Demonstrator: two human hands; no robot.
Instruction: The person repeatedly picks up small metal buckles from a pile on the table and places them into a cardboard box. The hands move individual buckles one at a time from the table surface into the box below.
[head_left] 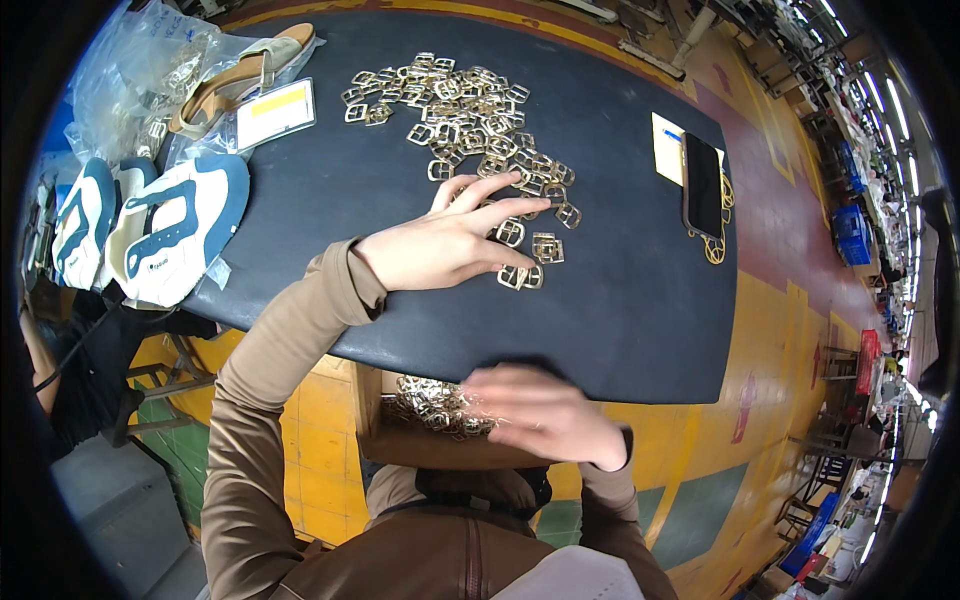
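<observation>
Metal buckles (470,120) lie in a loose heap over the far middle of the dark table (620,300). My left hand (440,245) rests at the near end of that heap with its fingers spread. Its thumb tip touches a few buckles (520,277) lying close together, and another buckle (548,247) sits just to their right. Below the table's near edge, my right hand (545,410) is smeared by motion over the right side of a cardboard box (450,455). Many shiny buckles (430,400) fill the part of the box that shows. Whether the right hand holds anything is hidden by the blur.
A phone (703,185) lies at the table's right edge with a yellow cord and a paper pad (668,148). On the left are a sandal (240,80), a card in a clear sleeve (275,113), plastic bags (130,70) and white-and-blue shoe pieces (175,230).
</observation>
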